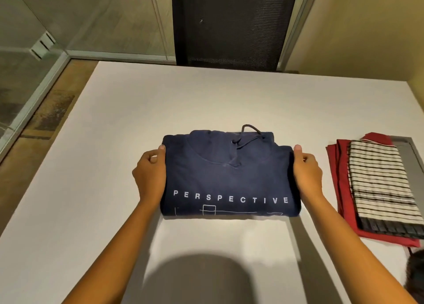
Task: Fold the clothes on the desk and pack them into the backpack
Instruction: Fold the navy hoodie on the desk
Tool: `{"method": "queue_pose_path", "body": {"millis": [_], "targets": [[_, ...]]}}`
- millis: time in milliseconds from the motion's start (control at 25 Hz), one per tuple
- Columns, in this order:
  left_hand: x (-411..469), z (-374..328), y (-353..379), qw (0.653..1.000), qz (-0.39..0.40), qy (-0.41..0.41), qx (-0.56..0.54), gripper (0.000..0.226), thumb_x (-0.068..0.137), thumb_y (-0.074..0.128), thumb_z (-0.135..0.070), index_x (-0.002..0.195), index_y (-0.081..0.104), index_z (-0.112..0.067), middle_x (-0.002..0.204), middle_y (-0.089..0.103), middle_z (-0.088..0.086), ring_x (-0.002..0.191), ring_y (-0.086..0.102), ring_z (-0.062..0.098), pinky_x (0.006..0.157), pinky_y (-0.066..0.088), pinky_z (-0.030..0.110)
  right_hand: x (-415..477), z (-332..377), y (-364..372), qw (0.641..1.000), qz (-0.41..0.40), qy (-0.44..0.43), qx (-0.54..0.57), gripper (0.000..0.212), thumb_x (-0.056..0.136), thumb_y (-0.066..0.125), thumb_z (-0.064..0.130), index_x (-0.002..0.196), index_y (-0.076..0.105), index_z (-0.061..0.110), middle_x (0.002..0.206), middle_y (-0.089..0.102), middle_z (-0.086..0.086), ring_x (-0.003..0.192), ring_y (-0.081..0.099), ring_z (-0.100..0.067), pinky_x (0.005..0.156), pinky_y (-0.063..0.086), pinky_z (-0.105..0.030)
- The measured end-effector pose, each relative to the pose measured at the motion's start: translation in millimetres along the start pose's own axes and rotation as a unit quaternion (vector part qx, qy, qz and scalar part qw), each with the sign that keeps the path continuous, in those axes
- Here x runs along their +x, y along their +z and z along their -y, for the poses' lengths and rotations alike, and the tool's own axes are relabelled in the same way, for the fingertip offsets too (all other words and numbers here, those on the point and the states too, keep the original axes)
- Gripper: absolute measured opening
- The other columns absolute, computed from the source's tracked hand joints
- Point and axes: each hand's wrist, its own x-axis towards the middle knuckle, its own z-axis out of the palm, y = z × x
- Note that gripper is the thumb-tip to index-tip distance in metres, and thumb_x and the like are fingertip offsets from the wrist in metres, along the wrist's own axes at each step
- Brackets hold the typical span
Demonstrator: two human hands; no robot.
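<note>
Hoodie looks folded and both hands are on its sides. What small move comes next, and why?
Probably lift the navy hoodie as one bundle: it lies folded square on the desk, and the left hand and right hand grip its two sides, thumbs on top. No backpack is clearly in view.

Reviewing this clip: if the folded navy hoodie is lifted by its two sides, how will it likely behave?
The navy hoodie is soft, thick fabric, so its middle will probably sag between the left hand and right hand. Its folded layers may slip open unless supported underneath. The loose drawstring will likely dangle.
</note>
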Motion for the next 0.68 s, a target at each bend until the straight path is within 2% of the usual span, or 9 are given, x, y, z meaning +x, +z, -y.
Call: {"method": "queue_pose_path", "body": {"millis": [80,160,280,360,440,520,600,680], "targets": [[-10.1,-2.6,1.2,0.999,0.023,0.019,0.017,0.021,0.09,0.062,-0.041,0.098,0.061,-0.022,0.084,0.06,-0.014,0.074,0.055,0.0,0.059,0.036,0.011,-24.5,6.6,0.6,0.999,-0.005,-0.022,-0.024,0.041,0.095,0.052,0.046,0.118,0.05,0.011,0.102,0.059,-0.006,0.089,0.055,-0.025,0.075,0.041,-0.032],[-11.5,-4.8,3.4,0.999,0.027,0.03,0.013,0.024,0.086,0.068,-0.035,0.102,0.066,-0.016,0.087,0.065,-0.011,0.075,0.059,0.002,0.06,0.04,0.012,-36.7,12.3,6.0,0.996,-0.007,-0.08,-0.031,0.04,0.094,0.057,0.029,0.128,0.047,0.009,0.107,0.06,-0.008,0.088,0.055,-0.021,0.074,0.041,-0.027],[2.9,-15.2,4.8,0.99,0.029,-0.007,-0.136,0.025,0.08,0.075,-0.032,0.101,0.071,-0.018,0.093,0.073,-0.005,0.082,0.069,0.012,0.068,0.053,0.022,-29.3,37.5,8.9,0.988,-0.023,-0.152,0.033,0.034,0.097,0.053,0.02,0.13,0.048,0.014,0.102,0.059,0.002,0.084,0.056,-0.012,0.063,0.041,-0.012],[17.3,-17.5,12.1,0.985,0.023,0.005,-0.171,0.029,0.08,0.076,-0.034,0.104,0.071,-0.019,0.098,0.073,-0.006,0.089,0.07,0.013,0.075,0.056,0.028,-10.3,48.5,15.1,0.983,-0.011,-0.173,0.066,0.031,0.098,0.051,0.02,0.129,0.05,0.015,0.102,0.06,0.005,0.086,0.056,-0.006,0.064,0.041,-0.005],[30.3,-16.8,25.1,0.99,0.02,0.013,-0.141,0.033,0.082,0.073,-0.034,0.11,0.068,-0.017,0.104,0.071,-0.004,0.094,0.067,0.015,0.078,0.054,0.025,13.7,47.3,29.2,0.986,0.011,-0.163,0.047,0.031,0.099,0.048,0.018,0.129,0.052,0.01,0.113,0.062,-0.003,0.094,0.057,-0.014,0.072,0.041,-0.015],[41.2,-12.1,40.3,0.996,0.016,0.013,-0.083,0.034,0.086,0.071,-0.031,0.114,0.066,-0.012,0.107,0.069,0.001,0.095,0.065,0.019,0.071,0.049,0.017,32.4,38.9,44.1,0.99,0.027,-0.136,0.007,0.032,0.1,0.045,0.016,0.129,0.052,0.004,0.12,0.061,-0.012,0.103,0.057,-0.024,0.077,0.037,-0.022],[49.6,-6.5,51.7,0.999,0.016,0.046,-0.021,0.032,0.087,0.068,-0.03,0.112,0.064,-0.01,0.103,0.067,0.001,0.094,0.063,0.021,0.066,0.043,0.017,41.8,32.1,53.8,0.99,0.032,-0.134,-0.02,0.03,0.102,0.043,0.014,0.128,0.051,0.002,0.118,0.061,-0.014,0.097,0.054,-0.025,0.075,0.034,-0.021],[54.9,-1.4,58.0,0.995,0.005,0.095,0.025,0.031,0.089,0.066,-0.032,0.112,0.062,-0.011,0.103,0.064,0.001,0.096,0.062,0.023,0.072,0.045,0.023,45.6,26.1,59.9,0.986,0.012,-0.16,-0.051,0.027,0.102,0.041,0.014,0.124,0.051,0.003,0.113,0.061,-0.013,0.093,0.054,-0.026,0.072,0.035,-0.025]]}}
